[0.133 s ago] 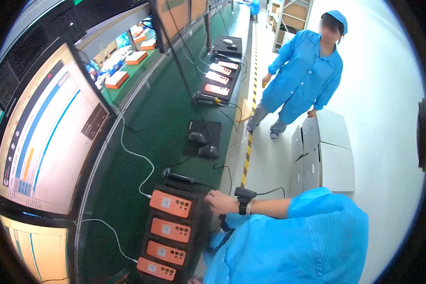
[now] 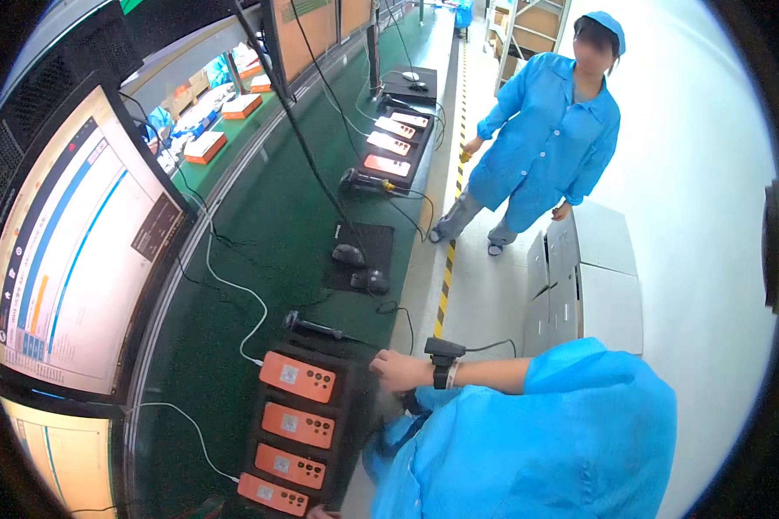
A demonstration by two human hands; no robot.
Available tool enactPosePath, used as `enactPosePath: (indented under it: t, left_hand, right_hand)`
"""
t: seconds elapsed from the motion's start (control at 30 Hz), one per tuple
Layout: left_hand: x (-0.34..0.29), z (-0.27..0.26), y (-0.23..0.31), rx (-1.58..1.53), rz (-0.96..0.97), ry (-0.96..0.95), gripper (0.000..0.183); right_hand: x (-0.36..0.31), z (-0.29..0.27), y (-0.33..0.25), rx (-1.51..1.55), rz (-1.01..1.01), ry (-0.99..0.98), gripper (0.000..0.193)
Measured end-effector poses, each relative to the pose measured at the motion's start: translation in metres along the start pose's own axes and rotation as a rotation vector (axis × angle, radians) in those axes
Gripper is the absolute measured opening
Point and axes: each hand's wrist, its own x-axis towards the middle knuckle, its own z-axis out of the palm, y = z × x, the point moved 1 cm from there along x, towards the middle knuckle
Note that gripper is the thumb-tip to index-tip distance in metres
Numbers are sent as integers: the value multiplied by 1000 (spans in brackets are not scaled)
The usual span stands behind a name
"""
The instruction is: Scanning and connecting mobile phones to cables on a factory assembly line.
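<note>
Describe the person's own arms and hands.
The ungloved right hand has a black wristband, a thin pale band and a boxy black device with a dark cable at its wrist. A bright blue sleeve leaves part of the forearm bare. Only a sliver of the left hand shows.

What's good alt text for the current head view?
Four orange phones lie camera-side up in a black tray on a green bench, the wearer's right hand by the tray. Monitors stand at left; a blue-coated person stands at upper right.
</note>
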Motion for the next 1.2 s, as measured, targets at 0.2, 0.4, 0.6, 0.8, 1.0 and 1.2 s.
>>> enactPosePath:
  t: [0.2, 0.4, 0.6, 0.8, 1.0, 1.2]
  left_hand:
    - [0, 5, 67, 312, 380, 300, 40]
    - [31, 30, 50, 663, 361, 717, 49]
    - [36, 36, 40, 563, 64, 651, 59]
    - [80, 20, -17, 611, -465, 562, 81]
    - [85, 12, -32, 481, -450, 542, 91]
    - [81, -2, -9, 373, -442, 446, 99]
  right_hand:
    - [-24, -15, 44, -143, -14, -392, 37]
    - [-52, -22, 68, -89, 139, -570, 37]
    - [-62, -19, 73, -103, 174, -593, 39]
    - [-60, 0, 78, -26, 146, -637, 58]
    - [-43, 20, 65, 137, 191, -406, 67]
    - [-7, 20, 21, 119, 95, -3, 88]
